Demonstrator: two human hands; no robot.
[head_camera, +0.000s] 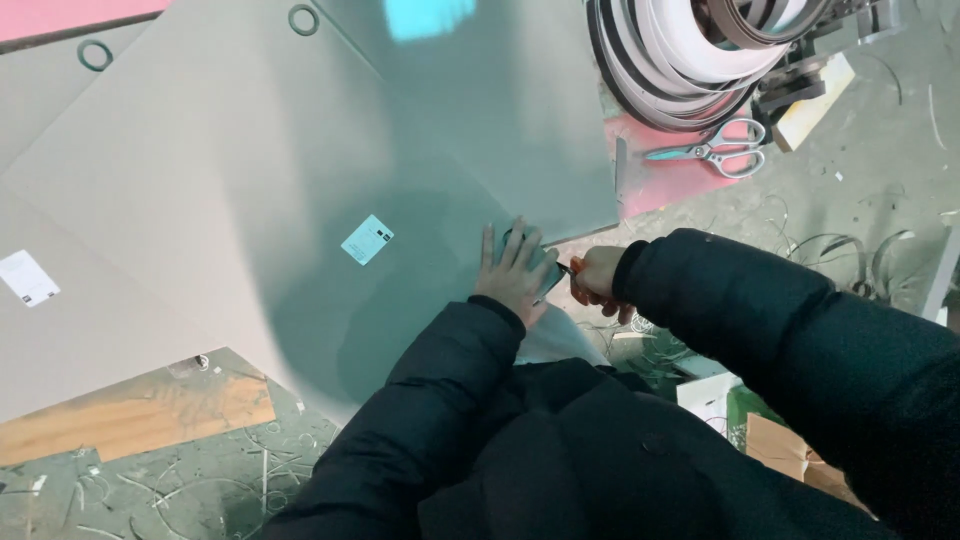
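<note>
My left hand (512, 274) lies flat with fingers spread on the near corner of a large grey board (300, 200). My right hand (598, 276) is closed around a small orange-handled cutter (567, 268), whose tip meets the board's edge right beside the left hand. Both arms are in black padded sleeves. A small pale label (367, 239) is stuck on the board, left of my hands.
Scissors (718, 152) lie on a pink surface at upper right, below a big coil of edge banding (680, 55). More grey boards lie to the left, one with a white label (26, 277). Wood plank (130, 415), trimmings and cardboard litter the floor.
</note>
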